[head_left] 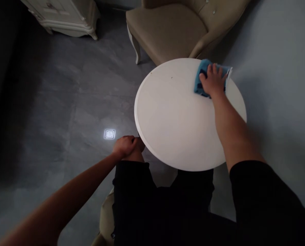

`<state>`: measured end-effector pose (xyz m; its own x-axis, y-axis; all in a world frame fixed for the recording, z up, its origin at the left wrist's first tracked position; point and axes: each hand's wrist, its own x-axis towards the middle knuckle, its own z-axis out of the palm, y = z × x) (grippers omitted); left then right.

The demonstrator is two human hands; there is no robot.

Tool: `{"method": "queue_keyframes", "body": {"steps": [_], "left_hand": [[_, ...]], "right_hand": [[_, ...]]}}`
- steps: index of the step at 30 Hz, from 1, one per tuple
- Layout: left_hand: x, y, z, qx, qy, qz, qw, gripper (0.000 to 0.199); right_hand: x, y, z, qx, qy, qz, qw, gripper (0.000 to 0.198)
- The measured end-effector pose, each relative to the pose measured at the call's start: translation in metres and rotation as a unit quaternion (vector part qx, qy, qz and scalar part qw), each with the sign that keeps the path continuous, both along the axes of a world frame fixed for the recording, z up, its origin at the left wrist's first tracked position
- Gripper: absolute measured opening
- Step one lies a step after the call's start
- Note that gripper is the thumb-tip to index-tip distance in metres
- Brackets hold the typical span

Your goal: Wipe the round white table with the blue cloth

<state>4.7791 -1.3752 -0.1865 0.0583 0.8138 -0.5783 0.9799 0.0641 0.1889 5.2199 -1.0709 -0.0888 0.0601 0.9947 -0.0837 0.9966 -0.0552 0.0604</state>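
My right hand (214, 80) presses a blue cloth (199, 87) with darker patches onto the far right part of a round white table (178, 123). Its fingers are spread over the cloth, whose pale edge sticks out on the right. On my bare knee, just left of the table's rim, rests my left hand (124, 146), loosely curled with nothing visible in it. Two tiny dark specks lie on the tabletop near its far left edge.
A tan upholstered armchair (165, 29) stands right behind the table. At the upper left is a cream cabinet (65, 17) on short legs. A small square of light (109, 134) shows on the grey tiled floor (52, 102). A grey wall (283, 85) runs along the right.
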Motion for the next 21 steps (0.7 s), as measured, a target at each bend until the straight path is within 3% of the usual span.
{"method": "queue_keyframes", "body": {"steps": [3, 5, 7, 10, 12, 15, 21], "left_hand": [[-0.002, 0.000, 0.002, -0.002, -0.003, 0.010, 1.000, 0.058], [-0.002, -0.001, 0.002, 0.000, -0.009, 0.011, 1.000, 0.057], [-0.003, -0.001, 0.002, -0.002, -0.009, 0.012, 1.000, 0.057], [-0.002, -0.002, 0.001, -0.005, -0.004, 0.010, 1.000, 0.059], [-0.001, -0.003, 0.002, -0.001, -0.002, 0.006, 1.000, 0.059], [0.001, -0.008, 0.005, 0.013, 0.000, 0.003, 1.000, 0.060], [0.005, -0.020, 0.007, 0.025, 0.006, 0.000, 1.000, 0.062]], "right_hand": [[0.008, 0.051, 0.002, -0.003, 0.003, -0.035, 0.999, 0.083], [0.010, 0.066, 0.001, -0.004, 0.022, -0.055, 0.998, 0.083], [0.010, 0.066, -0.001, -0.002, 0.034, -0.060, 0.998, 0.082], [0.008, 0.038, -0.002, 0.003, 0.029, -0.038, 0.999, 0.079], [0.003, 0.001, -0.001, 0.003, 0.022, -0.020, 1.000, 0.077], [-0.009, -0.079, 0.000, 0.004, 0.019, 0.002, 1.000, 0.074], [-0.052, -0.294, -0.005, 0.009, 0.040, 0.066, 0.997, 0.079]]}}
